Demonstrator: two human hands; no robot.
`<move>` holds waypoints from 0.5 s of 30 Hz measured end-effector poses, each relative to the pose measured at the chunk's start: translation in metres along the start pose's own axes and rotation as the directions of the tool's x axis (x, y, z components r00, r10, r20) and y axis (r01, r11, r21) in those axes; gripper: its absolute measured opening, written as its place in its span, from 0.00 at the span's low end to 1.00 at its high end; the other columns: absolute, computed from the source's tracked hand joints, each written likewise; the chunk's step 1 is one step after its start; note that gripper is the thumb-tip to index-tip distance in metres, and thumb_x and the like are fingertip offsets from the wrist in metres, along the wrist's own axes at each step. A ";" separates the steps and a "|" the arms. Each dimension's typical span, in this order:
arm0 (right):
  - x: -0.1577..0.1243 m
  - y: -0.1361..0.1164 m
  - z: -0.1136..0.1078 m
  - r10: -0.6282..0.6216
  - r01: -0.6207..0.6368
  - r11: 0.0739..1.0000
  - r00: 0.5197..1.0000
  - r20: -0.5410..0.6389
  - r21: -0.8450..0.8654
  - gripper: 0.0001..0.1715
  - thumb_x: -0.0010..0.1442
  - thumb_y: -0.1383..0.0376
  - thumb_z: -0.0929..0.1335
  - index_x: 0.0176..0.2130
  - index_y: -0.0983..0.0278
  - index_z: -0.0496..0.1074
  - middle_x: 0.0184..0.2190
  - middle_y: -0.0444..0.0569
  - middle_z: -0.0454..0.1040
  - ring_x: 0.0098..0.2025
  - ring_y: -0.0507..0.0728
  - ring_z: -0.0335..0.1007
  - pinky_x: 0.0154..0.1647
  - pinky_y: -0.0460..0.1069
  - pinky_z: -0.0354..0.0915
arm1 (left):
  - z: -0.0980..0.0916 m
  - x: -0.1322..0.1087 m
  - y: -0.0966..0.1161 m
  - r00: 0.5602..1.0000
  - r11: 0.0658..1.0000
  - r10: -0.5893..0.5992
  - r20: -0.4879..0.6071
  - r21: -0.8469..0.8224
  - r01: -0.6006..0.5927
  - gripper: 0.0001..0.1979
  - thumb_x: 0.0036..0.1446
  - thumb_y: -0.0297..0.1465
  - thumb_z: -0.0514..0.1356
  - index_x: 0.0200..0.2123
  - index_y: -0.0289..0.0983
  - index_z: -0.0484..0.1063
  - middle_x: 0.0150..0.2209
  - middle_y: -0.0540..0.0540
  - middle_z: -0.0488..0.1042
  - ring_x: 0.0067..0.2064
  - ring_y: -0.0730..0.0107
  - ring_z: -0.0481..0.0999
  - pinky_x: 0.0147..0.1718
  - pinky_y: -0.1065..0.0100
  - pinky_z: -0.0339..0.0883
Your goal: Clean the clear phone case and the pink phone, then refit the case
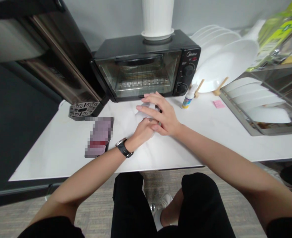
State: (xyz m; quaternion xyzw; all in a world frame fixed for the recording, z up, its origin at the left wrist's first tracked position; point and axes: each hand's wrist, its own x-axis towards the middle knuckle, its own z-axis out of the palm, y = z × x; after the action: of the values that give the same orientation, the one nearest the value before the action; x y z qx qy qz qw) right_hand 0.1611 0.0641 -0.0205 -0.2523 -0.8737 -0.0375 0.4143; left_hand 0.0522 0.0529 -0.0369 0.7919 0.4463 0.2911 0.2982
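Largest of all, a white marble-look counter beneath the work. Just left of the oven, a tall black-and-bronze drinks machine with a slotted drip tray. At the back, as landmark, the black box-shaped toaster oven, glass door shut. Right of the oven, large white round plates propped upright; on top of it, a white tapered pot.

In front of the oven and to its left, a flat dark-edged rectangular device, surface blurred out, lying apart from the hands.

Directly before the oven door, a bare right hand laid across a bare left hand, with a black-strapped watch on the left wrist. Right fingers spread and slightly bent over a thin crumpled white sheet, perhaps tissue; cannot tell how tightly gripped. Left fingers mostly covered, so cannot tell that grip.

Near the oven's right front corner, a small white bottle with a blue-and-yellow label, upright and untouched.

Judged as mid-step: sheet already at the hands, not yet set aside. Probably left: finishing with the sheet, then freeing both hands.
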 end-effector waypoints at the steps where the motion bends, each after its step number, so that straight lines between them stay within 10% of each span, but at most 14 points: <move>1: 0.001 0.002 -0.002 0.014 -0.014 1.000 1.000 -0.005 -0.001 0.32 0.50 0.48 0.47 0.47 0.61 0.55 0.49 0.46 0.50 0.51 0.57 0.42 0.51 0.55 0.39 | -0.001 0.001 0.000 0.999 1.000 0.030 -0.033 -0.008 -0.030 0.13 0.50 0.31 0.41 0.36 0.43 0.62 0.36 0.52 0.66 0.40 0.68 0.63 0.35 0.66 0.61; 15: 0.004 0.000 -0.002 0.152 -0.144 0.986 0.984 -0.092 0.085 0.31 0.48 0.49 0.50 0.45 0.63 0.54 0.45 0.48 0.56 0.51 0.57 0.43 0.53 0.54 0.38 | 0.000 -0.001 -0.009 0.999 0.997 -0.039 -0.032 -0.067 0.037 0.08 0.47 0.30 0.46 0.23 0.39 0.64 0.28 0.50 0.68 0.36 0.67 0.64 0.29 0.68 0.61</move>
State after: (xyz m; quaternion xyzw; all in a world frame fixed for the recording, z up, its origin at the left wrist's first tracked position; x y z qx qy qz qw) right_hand 0.1604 0.0647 -0.0165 -0.2981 -0.8319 0.0152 0.4677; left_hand 0.0472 0.0551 -0.0438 0.7680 0.4563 0.3131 0.3224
